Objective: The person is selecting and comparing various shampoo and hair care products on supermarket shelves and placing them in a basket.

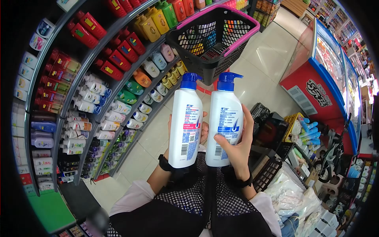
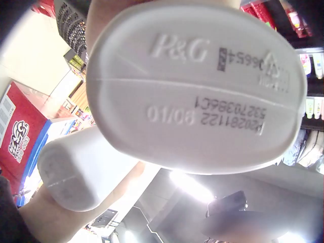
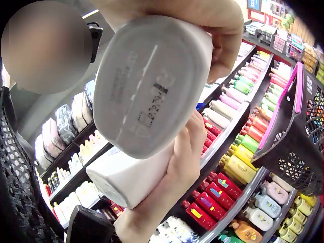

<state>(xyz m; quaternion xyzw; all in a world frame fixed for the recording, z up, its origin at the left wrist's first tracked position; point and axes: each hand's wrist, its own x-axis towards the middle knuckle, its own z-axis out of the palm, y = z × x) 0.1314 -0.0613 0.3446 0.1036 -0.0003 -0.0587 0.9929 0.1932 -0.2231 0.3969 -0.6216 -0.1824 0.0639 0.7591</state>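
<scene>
Two white shampoo bottles with blue pump tops are held upright side by side in the head view, printed labels facing me. My left hand (image 1: 204, 132) grips the left shampoo bottle (image 1: 185, 114), with red label print, from behind; most of that hand is hidden by it. My right hand (image 1: 240, 147) holds the right shampoo bottle (image 1: 224, 110), with blue label print, its thumb across the front. In the left wrist view the base of the left bottle (image 2: 197, 91) fills the middle. The base of the right bottle (image 3: 152, 86) is large in the right wrist view.
A black shopping basket (image 1: 213, 59) with a pink rim is beyond the bottles. Shelves (image 1: 85, 51) of red, yellow and white bottles curve along the left. On the right stand a red and blue chest freezer (image 1: 304, 85) and black crates (image 1: 266, 173) with plastic-wrapped goods.
</scene>
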